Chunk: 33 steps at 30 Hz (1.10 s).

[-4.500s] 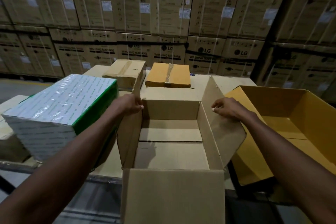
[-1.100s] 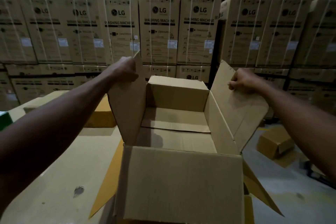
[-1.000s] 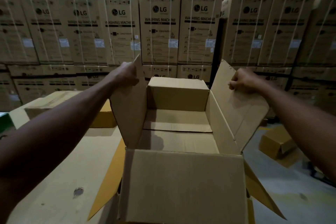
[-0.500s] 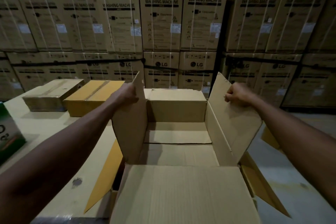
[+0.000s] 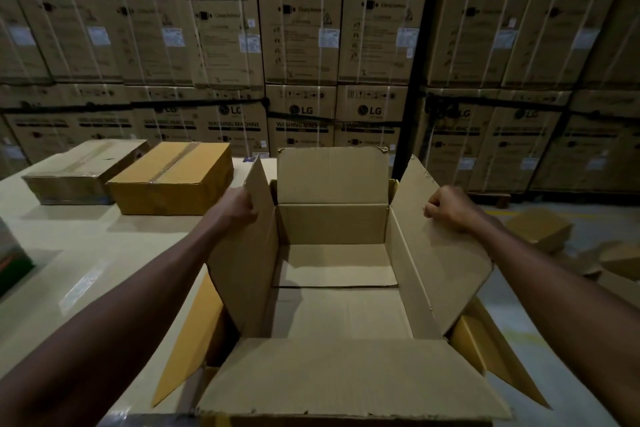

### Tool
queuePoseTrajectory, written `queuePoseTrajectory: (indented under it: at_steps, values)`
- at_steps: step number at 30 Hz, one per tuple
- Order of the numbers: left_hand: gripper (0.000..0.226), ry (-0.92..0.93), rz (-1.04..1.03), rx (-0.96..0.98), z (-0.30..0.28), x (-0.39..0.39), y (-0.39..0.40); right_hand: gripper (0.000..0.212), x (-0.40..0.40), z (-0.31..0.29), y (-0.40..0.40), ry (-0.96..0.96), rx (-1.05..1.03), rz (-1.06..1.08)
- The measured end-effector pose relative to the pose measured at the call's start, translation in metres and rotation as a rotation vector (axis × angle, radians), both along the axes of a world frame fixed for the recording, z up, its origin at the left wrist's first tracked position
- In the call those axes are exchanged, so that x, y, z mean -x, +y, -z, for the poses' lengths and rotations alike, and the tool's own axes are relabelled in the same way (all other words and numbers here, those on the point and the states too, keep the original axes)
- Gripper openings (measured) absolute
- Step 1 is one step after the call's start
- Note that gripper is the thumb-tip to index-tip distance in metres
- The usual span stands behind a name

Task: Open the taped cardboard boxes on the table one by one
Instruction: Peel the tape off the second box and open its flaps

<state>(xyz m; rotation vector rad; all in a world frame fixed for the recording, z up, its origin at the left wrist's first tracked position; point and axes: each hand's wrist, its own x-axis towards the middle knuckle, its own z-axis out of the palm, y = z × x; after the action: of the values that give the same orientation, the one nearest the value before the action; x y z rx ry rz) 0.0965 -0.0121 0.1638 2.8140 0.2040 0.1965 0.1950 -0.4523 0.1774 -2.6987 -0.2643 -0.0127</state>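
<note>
Presently: open box at near right edge of counter, apparently atop yellow box. Left hand clenched on left flap, right hand on right flap. Risks: flap tearing under pull; box sliding off edge. Two taped boxes unopened behind.

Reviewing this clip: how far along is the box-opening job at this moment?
Done: the brown box in front is open and looks empty, all four flaps up, sitting over an opened yellow box. In hand: the left hand and right hand grip its side flaps. Left: two boxes on the table are still taped, the yellow taped box and the brown taped box.
</note>
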Motion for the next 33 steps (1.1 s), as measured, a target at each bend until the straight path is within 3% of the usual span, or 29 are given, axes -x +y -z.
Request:
queuePoseTrajectory:
  at_steps: [5,18,26,33]
  values:
    - [0.007,0.019,-0.053,-0.008,0.014,-0.001,0.013,0.026,0.0,0.007,-0.001,0.011,-0.011,0.005]
    - [0.018,0.039,-0.006,-0.011,0.012,0.004,0.021,0.024,0.0,0.001,-0.003,0.083,0.049,-0.026]
    - [0.019,-0.054,0.004,-0.024,-0.002,0.009,0.01,0.028,0.005,-0.002,-0.006,-0.04,0.165,-0.013]
    - [0.024,-0.109,0.009,0.005,-0.008,0.021,-0.001,0.028,0.019,-0.007,-0.006,-0.111,0.121,-0.019]
